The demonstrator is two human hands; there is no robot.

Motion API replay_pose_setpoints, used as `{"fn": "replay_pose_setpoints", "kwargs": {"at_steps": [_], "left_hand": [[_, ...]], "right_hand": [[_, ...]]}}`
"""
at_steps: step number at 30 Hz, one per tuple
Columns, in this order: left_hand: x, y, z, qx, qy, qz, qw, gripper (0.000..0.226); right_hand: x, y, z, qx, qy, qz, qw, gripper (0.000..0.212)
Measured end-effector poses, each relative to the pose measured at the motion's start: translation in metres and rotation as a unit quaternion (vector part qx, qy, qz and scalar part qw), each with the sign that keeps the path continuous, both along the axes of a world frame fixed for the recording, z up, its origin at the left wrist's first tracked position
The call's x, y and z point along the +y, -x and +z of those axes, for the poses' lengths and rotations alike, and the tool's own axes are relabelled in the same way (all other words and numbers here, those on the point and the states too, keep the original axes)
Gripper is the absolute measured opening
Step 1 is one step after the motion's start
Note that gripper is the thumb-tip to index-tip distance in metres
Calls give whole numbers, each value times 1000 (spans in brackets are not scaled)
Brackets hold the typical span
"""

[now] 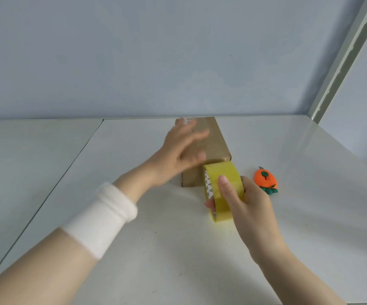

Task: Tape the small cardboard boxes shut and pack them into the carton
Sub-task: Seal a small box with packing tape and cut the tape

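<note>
A small brown cardboard box (216,146) lies on the white table (147,249), reaching from mid-table to the back wall. My left hand (182,150) is over its top with fingers spread and straight, blurred, so whether it touches the box is unclear. My right hand (248,205) grips a yellowish roll of clear tape (223,190), thumb on the outer face and fingers through the core. The roll stands against the box's near end. No carton is in view.
An orange carrot-shaped box cutter (266,178) with green leaves lies right of the box, close behind my right hand. A seam (85,148) splits the table at left. The blue wall runs along the back, and a white frame post (345,58) stands at the right.
</note>
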State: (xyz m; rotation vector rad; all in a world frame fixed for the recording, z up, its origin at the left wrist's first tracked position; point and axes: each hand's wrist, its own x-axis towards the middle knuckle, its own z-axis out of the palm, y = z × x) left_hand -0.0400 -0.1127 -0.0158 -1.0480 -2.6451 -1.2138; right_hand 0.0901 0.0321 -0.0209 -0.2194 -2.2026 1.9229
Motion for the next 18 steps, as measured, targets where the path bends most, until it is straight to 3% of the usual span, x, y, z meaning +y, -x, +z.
{"fn": "replay_pose_setpoints", "kwargs": {"at_steps": [3,7,10,13,16,18], "left_hand": [[-15,4,-14,149,110,-32,982,67],[-15,13,-4,189,82,-27,978,56],[-14,16,24,81,7,-21,996,32],[-11,28,51,-38,13,5,999,24],[2,32,58,-64,-3,14,998,44],[11,32,48,-52,-44,12,998,77]], "right_hand": [[1,4,6,18,24,14,999,27],[9,9,39,69,24,97,993,40],[16,22,74,107,44,157,981,17],[20,51,100,137,21,145,980,13],[18,79,111,138,32,101,985,22],[19,97,111,139,22,61,988,31]]}}
